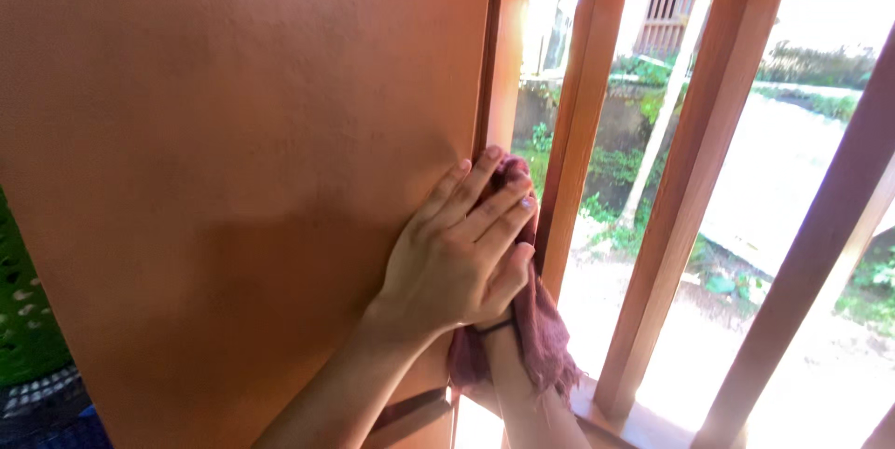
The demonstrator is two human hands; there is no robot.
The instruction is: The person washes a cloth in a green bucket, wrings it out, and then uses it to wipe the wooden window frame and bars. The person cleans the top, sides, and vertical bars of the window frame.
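My left hand point(457, 258) lies flat, fingers stretched up and to the right, against the edge of an orange-brown wooden shutter panel point(233, 151). Under it is a dark red cloth point(545, 328), which shows above my fingertips and hangs down in a fringe beside the wrist. My right hand point(499, 342) comes up from below with a black band on its wrist. Its fingers are hidden behind my left hand and bundled in the cloth, which it grips against the panel's edge.
Upright wooden window bars point(578, 123) stand just right of the hands, with a wooden sill point(643, 421) below. Outside are bright ground, plants and a building. A green perforated basket point(23, 309) sits at the lower left.
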